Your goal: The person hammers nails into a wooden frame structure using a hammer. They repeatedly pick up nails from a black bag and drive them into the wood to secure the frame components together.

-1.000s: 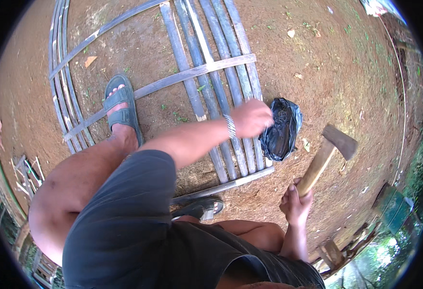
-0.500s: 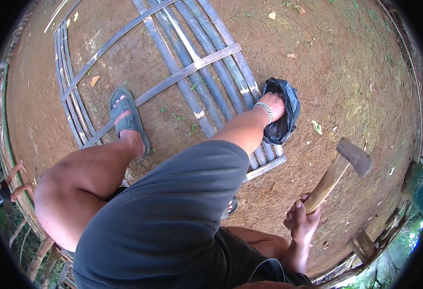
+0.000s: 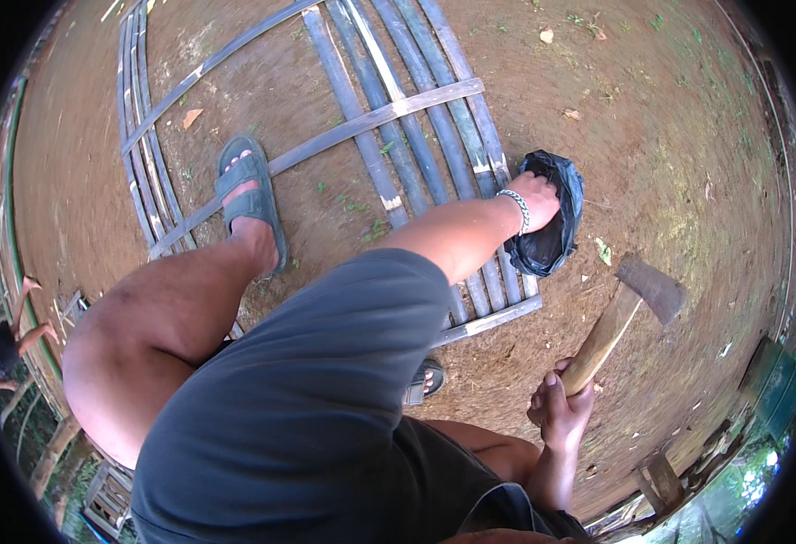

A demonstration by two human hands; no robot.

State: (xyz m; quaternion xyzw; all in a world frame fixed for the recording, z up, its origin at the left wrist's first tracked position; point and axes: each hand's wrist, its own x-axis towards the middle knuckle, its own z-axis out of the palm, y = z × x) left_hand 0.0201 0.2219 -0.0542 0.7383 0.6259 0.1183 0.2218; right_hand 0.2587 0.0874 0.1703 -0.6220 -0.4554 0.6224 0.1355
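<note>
My left hand (image 3: 536, 198), with a chain bracelet at its wrist, reaches into the mouth of a black plastic bag (image 3: 568, 218). Its fingers curl down inside, and the bag's folds hide the fingertips and whatever they hold. The bag is at the right edge of a frame of grey bamboo slats (image 3: 398, 107). At the lower right, my right hand (image 3: 565, 410) is closed round the wooden handle of a hatchet (image 3: 602, 340). The hatchet's dark metal head points up and to the right, away from the bag.
My sandalled left foot (image 3: 251, 195) stands by a crosspiece of the frame; another sandal (image 3: 425, 383) shows below it. Brown bare soil (image 3: 652, 172) surrounds the slats. A green box-like object (image 3: 774, 381) is at the right edge. Another person (image 3: 8, 344) is partly visible at far left.
The whole view has turned slightly clockwise. The hatchet appears a little closer to the bag. My left hand stays in the bag, and my right keeps its grip on the handle.
</note>
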